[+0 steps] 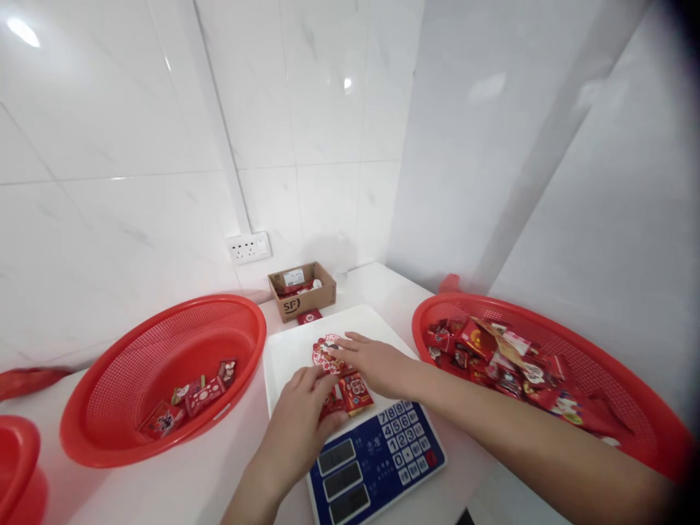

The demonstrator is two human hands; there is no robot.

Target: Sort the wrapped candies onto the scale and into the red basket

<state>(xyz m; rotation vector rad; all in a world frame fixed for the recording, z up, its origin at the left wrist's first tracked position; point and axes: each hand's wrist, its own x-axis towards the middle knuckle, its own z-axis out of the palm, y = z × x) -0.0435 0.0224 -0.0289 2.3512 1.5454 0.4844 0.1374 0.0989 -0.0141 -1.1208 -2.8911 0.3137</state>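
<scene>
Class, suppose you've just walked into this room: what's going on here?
A person has both hands over small red packets on the white platform of a digital scale. The left hand curls over those nearer the keypad; the right hand reaches flat across others. A few packets lie in the red basket on the left, many more in the one on the right. A cardboard box stands behind the scale.

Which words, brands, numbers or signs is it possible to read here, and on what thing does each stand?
"SF": cardboard box.
"789", "456", "123", "0", ".": keypad of the digital scale.
Too small or blurred to read: white label, three displays, other panel markings, print on the red packets.
</scene>
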